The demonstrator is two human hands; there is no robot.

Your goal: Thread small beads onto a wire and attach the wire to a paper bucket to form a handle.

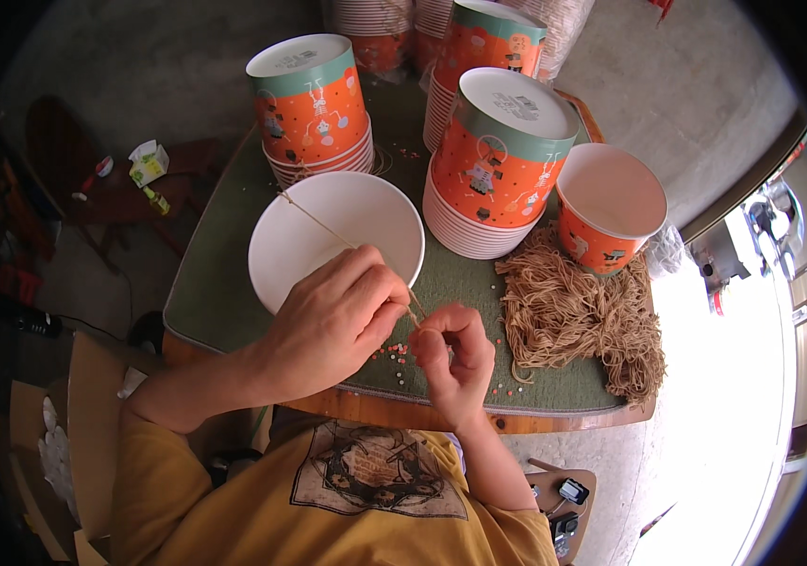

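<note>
a green cloth-topped table with a wooden edge [215, 283] spreads beneath everything. on it, a tall stack of upturned orange-and-green printed paper buckets [493, 174] stands right of centre, with a similar, shorter-looking orange-and-green stack [314, 104] to the left. at the right lies a thick, tangled bundle of tan-brown string [578, 321]; an orange printed bucket with a pale inside [601, 241] stands mouth up at its far edge. a round, white-insided open tub [281, 250] sits in front of the left stack. the left hand [335, 321] reaches across the tub's near rim, fingers curled nearly closed, gripping a thin tan string [316, 221]. the right hand [457, 363] is just beside it, thumb and forefinger pinched together on that string, other fingers bent. the string runs taut from the tub's far rim to the left hand, then on to the right fingertips. tiny red and white bits [396, 355] lie scattered near the hands.
</note>
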